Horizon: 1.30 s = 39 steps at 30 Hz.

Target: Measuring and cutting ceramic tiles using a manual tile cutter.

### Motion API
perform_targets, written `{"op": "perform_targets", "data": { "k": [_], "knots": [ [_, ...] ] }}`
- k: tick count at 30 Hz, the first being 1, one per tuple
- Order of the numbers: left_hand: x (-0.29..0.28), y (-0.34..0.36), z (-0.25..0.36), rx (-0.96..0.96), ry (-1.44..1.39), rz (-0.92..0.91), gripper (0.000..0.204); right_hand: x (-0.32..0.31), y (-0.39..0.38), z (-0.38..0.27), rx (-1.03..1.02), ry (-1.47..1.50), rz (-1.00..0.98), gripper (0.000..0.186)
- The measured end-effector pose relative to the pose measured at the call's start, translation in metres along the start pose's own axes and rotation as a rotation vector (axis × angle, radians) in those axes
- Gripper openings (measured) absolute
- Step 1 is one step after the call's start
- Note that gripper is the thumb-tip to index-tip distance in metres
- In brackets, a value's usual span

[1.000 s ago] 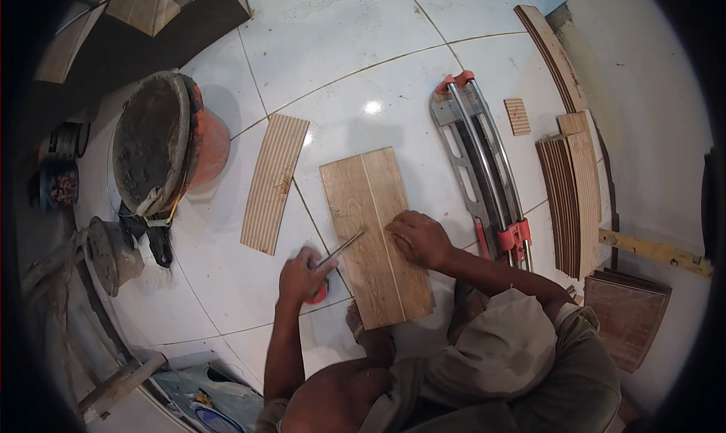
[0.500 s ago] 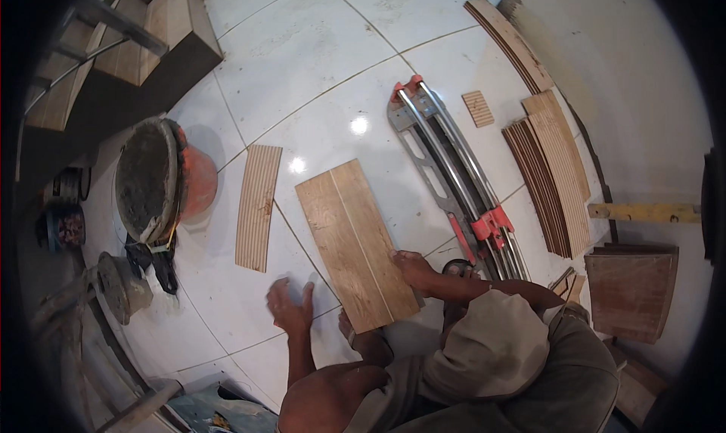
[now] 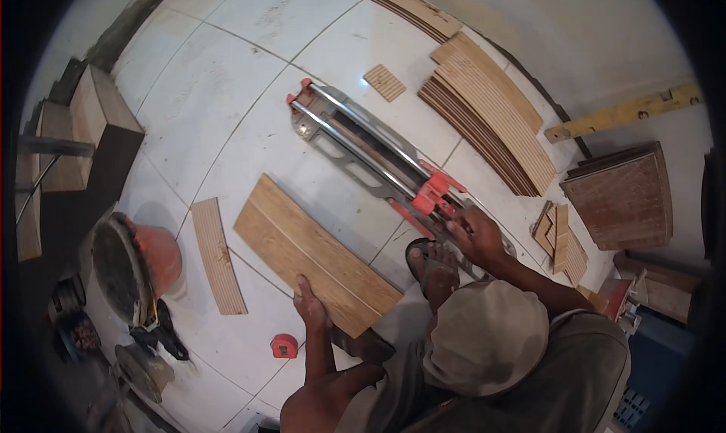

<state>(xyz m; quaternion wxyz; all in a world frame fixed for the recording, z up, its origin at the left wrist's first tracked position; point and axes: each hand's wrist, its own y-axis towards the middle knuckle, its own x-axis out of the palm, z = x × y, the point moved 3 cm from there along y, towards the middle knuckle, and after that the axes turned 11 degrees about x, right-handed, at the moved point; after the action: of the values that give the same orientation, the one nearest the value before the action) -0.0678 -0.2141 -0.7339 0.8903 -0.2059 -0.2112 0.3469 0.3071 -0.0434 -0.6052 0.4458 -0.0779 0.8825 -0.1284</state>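
My left hand grips the lower-left edge of a wood-grain tile with a pale line along its length, thumb on top. My right hand has curled fingers at the lower end of a manual tile cutter, around the handle just below its red carriage; part of the grip is hidden. A red tape measure lies on the floor left of my left forearm. My sandalled foot is between the tile and my right hand. A ridged strip lies left of the tile.
An orange mortar bucket and steps are at left. Ridged planks, a small ridged piece, a yellow level, stacked brown tiles and offcuts line the right wall.
The view has swung rightward. My left hand has let go of the tape measure and now holds the tile. My right hand has left the tile and moved onto the cutter.
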Motion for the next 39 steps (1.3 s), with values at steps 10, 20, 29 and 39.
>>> {"op": "perform_targets", "data": {
  "k": [10, 20, 29, 39],
  "knots": [
    [0.061, 0.031, 0.016, 0.135, 0.123, -0.009, 0.065, -0.005, -0.072, 0.078, 0.219, -0.259, -0.100, 0.037],
    [0.061, 0.033, 0.064, 0.011, 0.292, -0.123, 0.060, 0.000, 0.025, 0.113, 0.566, 0.486, -0.627, 0.052],
    [0.064, 0.005, 0.146, 0.040, 0.593, -0.181, 0.053, -0.017, 0.034, 0.092, 0.295, 0.047, -0.741, 0.057],
    [0.119, -0.006, 0.061, 0.148, 0.467, -0.039, 0.052, -0.055, -0.054, 0.074, -0.018, -0.403, -0.250, 0.067]
  ]
}}
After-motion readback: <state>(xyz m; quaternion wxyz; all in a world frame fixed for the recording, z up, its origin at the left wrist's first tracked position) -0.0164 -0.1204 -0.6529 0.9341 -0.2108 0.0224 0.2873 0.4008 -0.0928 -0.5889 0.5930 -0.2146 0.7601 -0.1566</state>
